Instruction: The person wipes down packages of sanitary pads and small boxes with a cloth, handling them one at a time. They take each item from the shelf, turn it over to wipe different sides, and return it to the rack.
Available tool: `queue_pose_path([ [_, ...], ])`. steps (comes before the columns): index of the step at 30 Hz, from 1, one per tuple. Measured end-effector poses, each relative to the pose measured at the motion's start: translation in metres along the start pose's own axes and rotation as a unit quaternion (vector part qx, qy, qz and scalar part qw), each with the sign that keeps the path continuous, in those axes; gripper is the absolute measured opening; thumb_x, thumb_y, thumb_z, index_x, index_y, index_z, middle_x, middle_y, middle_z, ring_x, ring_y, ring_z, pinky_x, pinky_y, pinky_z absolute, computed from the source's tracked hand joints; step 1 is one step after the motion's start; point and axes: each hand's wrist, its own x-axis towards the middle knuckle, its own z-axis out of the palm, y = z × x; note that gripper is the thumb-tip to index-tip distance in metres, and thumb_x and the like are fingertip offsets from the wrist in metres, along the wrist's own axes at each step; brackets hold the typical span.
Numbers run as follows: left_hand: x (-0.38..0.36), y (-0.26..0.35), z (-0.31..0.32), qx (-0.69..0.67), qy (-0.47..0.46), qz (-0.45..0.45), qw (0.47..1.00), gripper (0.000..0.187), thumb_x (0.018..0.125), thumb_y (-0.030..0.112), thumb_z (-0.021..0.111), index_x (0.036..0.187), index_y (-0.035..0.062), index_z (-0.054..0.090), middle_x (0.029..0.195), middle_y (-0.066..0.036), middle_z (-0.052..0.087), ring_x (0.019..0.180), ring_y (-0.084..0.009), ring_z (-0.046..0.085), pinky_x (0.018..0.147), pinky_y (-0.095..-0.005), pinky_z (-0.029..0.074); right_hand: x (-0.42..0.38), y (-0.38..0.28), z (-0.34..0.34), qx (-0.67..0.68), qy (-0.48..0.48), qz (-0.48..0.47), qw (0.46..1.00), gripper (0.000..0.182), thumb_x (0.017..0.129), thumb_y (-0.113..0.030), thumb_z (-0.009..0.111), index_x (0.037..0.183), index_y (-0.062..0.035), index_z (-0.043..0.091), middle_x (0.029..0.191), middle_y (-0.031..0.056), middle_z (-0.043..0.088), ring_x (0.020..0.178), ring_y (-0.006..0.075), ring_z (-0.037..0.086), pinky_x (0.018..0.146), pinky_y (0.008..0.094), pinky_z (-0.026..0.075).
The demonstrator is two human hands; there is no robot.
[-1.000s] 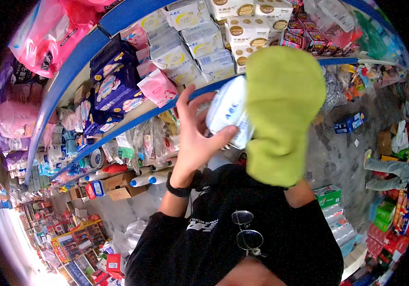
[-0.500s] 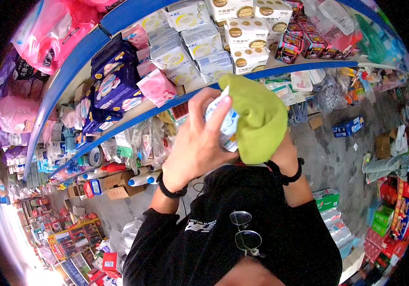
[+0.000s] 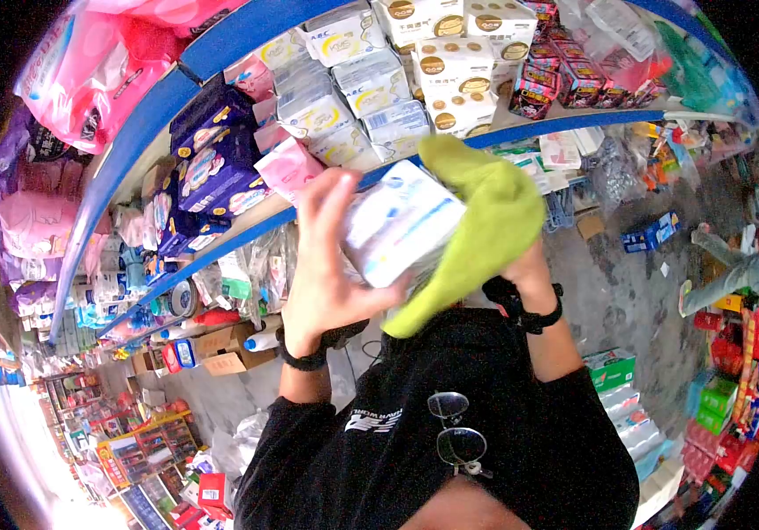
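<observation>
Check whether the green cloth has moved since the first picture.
Yes: judged against the shelf's blue front edge, the green cloth has shifted left and lower in the view, no longer covering part of the black-and-pink boxes.

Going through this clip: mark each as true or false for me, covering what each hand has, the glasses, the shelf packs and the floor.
1. The left hand grips a white package. True.
2. The green cloth is draped over the left hand. False: it covers much of the right hand.
3. Glasses hang on the front of the black shirt. True.
4. The dark blue packs sit right of the white-and-brown packs in the view. False: they sit to the left.
5. The blue box is on the shelf. False: it lies on the floor.
</observation>
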Motion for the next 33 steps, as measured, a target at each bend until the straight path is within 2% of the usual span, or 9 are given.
queue_pose_path([
  [3, -0.001, 0.012, 0.008, -0.396, 0.117, -0.144, 0.899, 0.079, 0.068, 0.028, 0.060, 0.132, 0.0012, 0.023, 0.124, -0.018, 0.036, 0.116, -0.0304, 0.040, 0.092, -0.0418, 0.039, -0.015, 0.016, -0.004, 0.033, 0.025, 0.105, 0.994, 0.068, 0.063, -0.027, 0.075, 0.118, 0.0009, 0.047, 0.114, 0.0147, 0.053, 0.103, 0.0296, 0.051, 0.089, 0.0358, 0.041],
  [5, -0.012, 0.000, 0.030, -0.302, 0.135, -0.209, 0.920, 0.068, 0.074, 0.029, 0.054, 0.130, 0.0004, 0.027, 0.125, -0.018, 0.038, 0.117, -0.0302, 0.038, 0.096, -0.0427, 0.034, -0.022, 0.013, 0.004, 0.023, 0.029, 0.079, 0.996, 0.067, 0.064, -0.026, 0.074, 0.119, 0.0005, 0.046, 0.114, 0.0147, 0.053, 0.104, 0.0292, 0.050, 0.089, 0.0359, 0.040],
  [7, 0.001, 0.004, 0.046, -0.003, 0.083, -0.061, 0.995, 0.047, 0.083, 0.020, 0.046, 0.123, -0.0026, 0.038, 0.124, -0.022, 0.042, 0.118, -0.0295, 0.039, 0.098, -0.0387, 0.031, -0.023, 0.009, 0.014, -0.005, 0.027, 0.043, 0.999, 0.066, 0.065, -0.026, 0.074, 0.119, 0.0000, 0.046, 0.115, 0.0147, 0.052, 0.105, 0.0288, 0.050, 0.090, 0.0359, 0.040],
  [11, -0.004, 0.003, 0.060, -0.104, 0.150, -0.132, 0.974, 0.061, 0.075, 0.013, 0.063, 0.125, -0.0058, 0.035, 0.121, -0.022, 0.046, 0.117, -0.0314, 0.042, 0.098, -0.0368, 0.031, -0.020, 0.004, 0.016, -0.044, 0.017, 0.004, 0.999, 0.063, 0.068, -0.025, 0.072, 0.120, -0.0009, 0.045, 0.117, 0.0147, 0.051, 0.107, 0.0280, 0.048, 0.091, 0.0361, 0.039],
  [14, -0.002, 0.014, 0.055, -0.078, 0.043, -0.091, 0.992, 0.095, 0.061, 0.024, 0.079, 0.131, -0.0066, 0.021, 0.124, -0.024, 0.040, 0.118, -0.0315, 0.041, 0.099, -0.0366, 0.031, -0.015, -0.005, 0.024, -0.096, -0.004, -0.038, 0.995, 0.062, 0.070, -0.024, 0.070, 0.121, -0.0016, 0.044, 0.118, 0.0146, 0.050, 0.108, 0.0275, 0.047, 0.092, 0.0362, 0.038],
  [17, -0.003, 0.007, 0.065, -0.102, 0.151, -0.193, 0.964, 0.081, 0.067, 0.011, 0.072, 0.129, -0.0062, 0.023, 0.119, -0.018, 0.042, 0.111, -0.0250, 0.043, 0.096, -0.0346, 0.033, -0.014, -0.007, 0.034, -0.166, -0.027, -0.083, 0.982, 0.060, 0.071, -0.023, 0.069, 0.121, -0.0022, 0.043, 0.119, 0.0146, 0.049, 0.110, 0.0269, 0.046, 0.093, 0.0363, 0.037],
  [21, -0.002, -0.017, 0.051, -0.133, 0.296, -0.139, 0.936, 0.074, 0.073, 0.007, 0.066, 0.132, -0.0053, 0.022, 0.123, -0.014, 0.040, 0.112, -0.0214, 0.041, 0.096, -0.0337, 0.033, -0.019, 0.005, 0.043, -0.230, -0.042, -0.082, 0.969, 0.058, 0.074, -0.023, 0.067, 0.122, -0.0031, 0.042, 0.121, 0.0146, 0.048, 0.112, 0.0261, 0.045, 0.095, 0.0364, 0.036],
  [29, 0.028, -0.092, 0.000, 0.271, 0.059, -0.163, 0.947, 0.063, 0.074, 0.020, 0.067, 0.123, -0.0065, 0.037, 0.111, -0.027, 0.050, 0.102, -0.0391, 0.050, 0.087, -0.0396, 0.041, -0.023, 0.037, -0.002, 0.018, -0.033, 0.055, 0.998, 0.079, 0.065, -0.019, 0.076, 0.130, -0.0045, 0.034, 0.121, 0.0104, 0.046, 0.111, 0.0256, 0.042, 0.098, 0.0347, 0.034],
  [33, 0.028, -0.137, 0.017, 0.396, -0.073, -0.103, 0.909, 0.063, 0.073, 0.024, 0.065, 0.122, -0.0060, 0.039, 0.110, -0.026, 0.049, 0.100, -0.0401, 0.048, 0.087, -0.0439, 0.038, -0.031, 0.043, -0.009, -0.040, 0.013, 0.062, 0.997, 0.083, 0.061, -0.020, 0.078, 0.130, -0.0038, 0.034, 0.120, 0.0112, 0.046, 0.112, 0.0255, 0.042, 0.098, 0.0337, 0.033],
])
